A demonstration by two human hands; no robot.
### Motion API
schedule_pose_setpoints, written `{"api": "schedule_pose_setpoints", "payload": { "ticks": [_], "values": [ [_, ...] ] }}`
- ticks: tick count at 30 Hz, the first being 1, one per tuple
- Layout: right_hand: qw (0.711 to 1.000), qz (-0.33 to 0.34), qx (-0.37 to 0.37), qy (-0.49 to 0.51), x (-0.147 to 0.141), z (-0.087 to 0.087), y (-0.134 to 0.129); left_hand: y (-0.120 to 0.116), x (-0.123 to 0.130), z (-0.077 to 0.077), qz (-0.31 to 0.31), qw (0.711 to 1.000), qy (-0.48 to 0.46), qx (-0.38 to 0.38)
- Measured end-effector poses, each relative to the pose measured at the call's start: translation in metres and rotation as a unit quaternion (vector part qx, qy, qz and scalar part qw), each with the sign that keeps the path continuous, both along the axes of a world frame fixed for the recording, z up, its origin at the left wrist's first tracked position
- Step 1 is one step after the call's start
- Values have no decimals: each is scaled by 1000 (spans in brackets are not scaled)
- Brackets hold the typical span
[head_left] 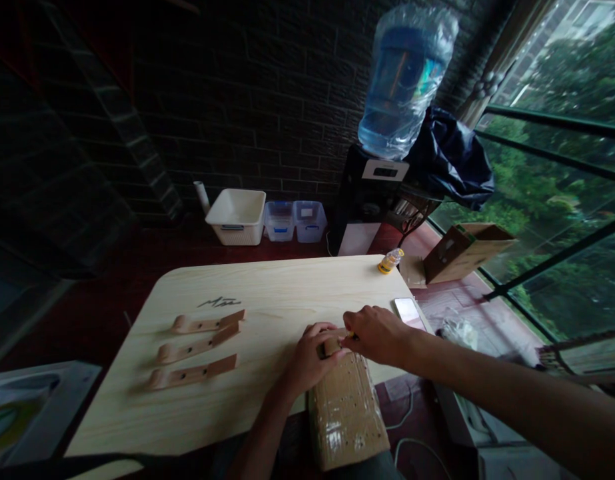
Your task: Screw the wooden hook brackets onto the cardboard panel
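My left hand [310, 357] is closed around a light wooden piece [332, 346] and steadies it at the far end of a tape-wrapped cardboard box [344, 413]. My right hand [377, 333] forms a fist just right of it, touching or nearly touching the wood. A bit of yellow shows at its fingers, from a small tool [351, 335] whose kind is mostly hidden. Left on the table lie three curved wooden pieces with dark holes: a far one [207, 323], a middle one [200, 345] and a near one [192, 375]. Behind them are several thin dark screw-like pieces [221, 302].
On the pale wooden table [267, 287] stand a clear and yellow bottle [390, 261] and, by the right edge, a phone [408, 312]. Beyond are a white basket [237, 217], clear bins [310, 221], a water dispenser [367, 207] and an open carton [464, 252].
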State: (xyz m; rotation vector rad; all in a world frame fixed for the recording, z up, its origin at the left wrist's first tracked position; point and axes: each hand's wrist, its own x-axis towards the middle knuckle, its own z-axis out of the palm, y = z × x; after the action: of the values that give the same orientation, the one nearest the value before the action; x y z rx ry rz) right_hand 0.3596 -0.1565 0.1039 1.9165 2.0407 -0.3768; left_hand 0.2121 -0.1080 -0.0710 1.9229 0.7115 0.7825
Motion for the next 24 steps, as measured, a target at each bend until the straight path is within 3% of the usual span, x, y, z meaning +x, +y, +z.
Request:
{"api": "schedule_pose_setpoints", "payload": {
  "ticks": [6,14,21,24],
  "values": [
    [991,137,-1,11,7,-5,1,0,1,-7,4,1000,-3,15],
    [998,57,8,-28,11,-9,-1,2,1,-8,-1,1000,2,14],
    [986,164,18,8,10,-5,-5,0,2,-9,8,1000,-4,9],
    [990,137,14,-27,9,-10,-6,0,1,-8,6,1000,-2,8]
  ]
}}
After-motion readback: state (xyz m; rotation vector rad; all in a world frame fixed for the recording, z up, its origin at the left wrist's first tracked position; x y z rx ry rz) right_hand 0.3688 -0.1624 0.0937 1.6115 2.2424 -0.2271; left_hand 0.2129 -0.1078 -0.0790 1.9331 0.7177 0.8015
